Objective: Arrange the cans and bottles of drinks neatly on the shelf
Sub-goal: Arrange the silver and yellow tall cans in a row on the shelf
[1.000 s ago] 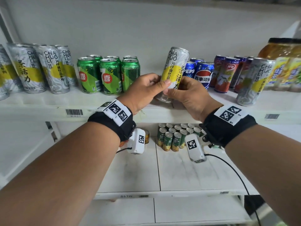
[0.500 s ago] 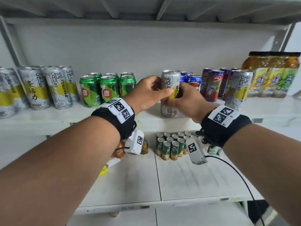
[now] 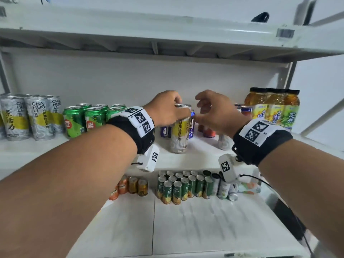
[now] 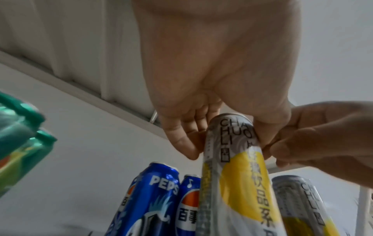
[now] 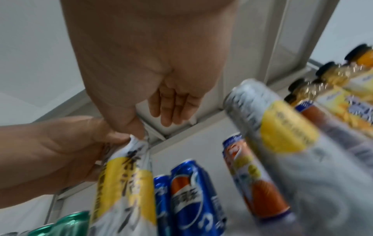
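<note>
A tall silver can with a yellow band stands upright on the middle shelf, in front of the blue Pepsi cans. My left hand grips it from above, fingers and thumb curled round its top rim. My right hand hovers just right of the can's top. Its fingers are relaxed and hold nothing, and its thumb is close against the rim. A second silver-yellow can stands further right, mostly hidden behind my right wrist in the head view.
Matching silver cans and green cans line the shelf's left. Red cans and tea bottles stand right. The upper shelf hangs close overhead. Below are small green cans and orange cans.
The can was tilted and held in both hands; it now stands upright. My left hand shifted to its top. My right hand let go and lifted off.
</note>
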{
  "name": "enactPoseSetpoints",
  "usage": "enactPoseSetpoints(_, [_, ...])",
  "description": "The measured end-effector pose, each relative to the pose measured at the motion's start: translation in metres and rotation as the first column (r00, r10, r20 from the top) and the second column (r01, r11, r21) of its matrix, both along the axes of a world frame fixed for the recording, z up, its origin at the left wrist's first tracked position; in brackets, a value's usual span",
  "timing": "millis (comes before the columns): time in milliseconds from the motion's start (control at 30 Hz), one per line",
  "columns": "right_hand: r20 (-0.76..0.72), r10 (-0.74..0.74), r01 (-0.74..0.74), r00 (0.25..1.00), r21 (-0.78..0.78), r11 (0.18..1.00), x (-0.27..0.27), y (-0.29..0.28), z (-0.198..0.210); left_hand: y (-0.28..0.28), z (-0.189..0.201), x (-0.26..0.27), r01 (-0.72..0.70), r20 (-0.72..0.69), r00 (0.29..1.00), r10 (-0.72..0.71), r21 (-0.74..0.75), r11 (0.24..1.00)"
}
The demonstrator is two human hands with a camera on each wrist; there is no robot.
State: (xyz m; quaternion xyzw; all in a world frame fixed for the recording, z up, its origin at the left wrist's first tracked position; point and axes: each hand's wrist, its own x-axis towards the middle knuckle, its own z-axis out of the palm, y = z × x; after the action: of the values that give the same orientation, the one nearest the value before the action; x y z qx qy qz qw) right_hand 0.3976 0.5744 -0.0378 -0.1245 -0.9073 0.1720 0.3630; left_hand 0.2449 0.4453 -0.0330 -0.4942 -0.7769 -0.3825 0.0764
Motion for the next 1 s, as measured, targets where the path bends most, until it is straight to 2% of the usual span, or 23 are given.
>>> enactPoseSetpoints(100, [-0.006,-0.143,0.142,0.99,0.192,0.971,0.024,0.038,0.012,0.024,0.004,0.015,-0.014,-0.068,0.998,0.011,-0.046,0.999])
enactPoseSetpoints(233, [0.094,-0.31,0.281,0.946,0.235,0.93,0.042,0.076,0.013,0.052,0.01,0.038,-0.022,-0.14,0.99,0.012,-0.064,0.998])
enactPoseSetpoints(333, [0.217,-0.227,0.197,0.949,0.151,0.969,0.046,0.089,0.002,0.066,0.011,0.05,-0.056,-0.193,0.981,0.038,-0.091,0.994])
enactPoseSetpoints(467, [0.207,-0.203,0.172,0.957,0.16,0.972,0.049,0.094,-0.01,0.077,0.01,0.059,-0.048,-0.205,0.979,0.022,-0.123,0.991])
enactPoseSetpoints(633, [0.198,-0.285,0.263,0.938,0.128,0.956,0.057,0.087,-0.013,0.083,0.01,0.067,0.054,-0.184,0.979,-0.086,-0.171,0.984])
enactPoseSetpoints(767, [0.191,-0.361,0.337,0.913,0.151,0.929,0.073,0.079,-0.011,0.087,0.01,0.08,0.11,-0.25,0.955,-0.158,-0.196,0.974])
enactPoseSetpoints(867, [0.141,-0.417,0.393,0.898,0.171,0.904,0.096,0.077,-0.012,0.094,0.014,0.098,0.176,-0.316,0.92,-0.231,-0.193,0.965])
enactPoseSetpoints(1000, [0.09,-0.505,0.484,0.859,0.181,0.856,0.147,0.077,-0.016,0.109,0.016,0.129,0.331,-0.33,0.87,-0.367,-0.16,0.93])
